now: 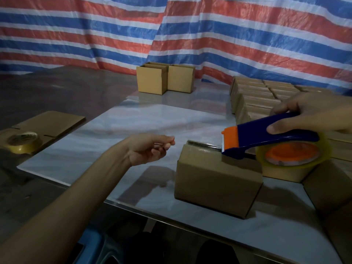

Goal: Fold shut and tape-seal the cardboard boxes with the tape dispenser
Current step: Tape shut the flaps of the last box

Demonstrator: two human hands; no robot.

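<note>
We can read no text, label or number anywhere; faint marks on the roll in the tape dispenser [253,134] and on the spare tape roll [22,142] are too blurred.

the tape dispenser [266,134] under the fingers [276,128] of the right hand [312,111] is navy blue with an orange guard and hub, its tape roll [293,164] yellowish clear, the cardboard box [217,178] beneath them tan, the tabletop [133,119] beyond the fingers [167,140] of the left hand [148,149] pale grey, the tarp [228,44] behind striped red, blue and white.
</note>
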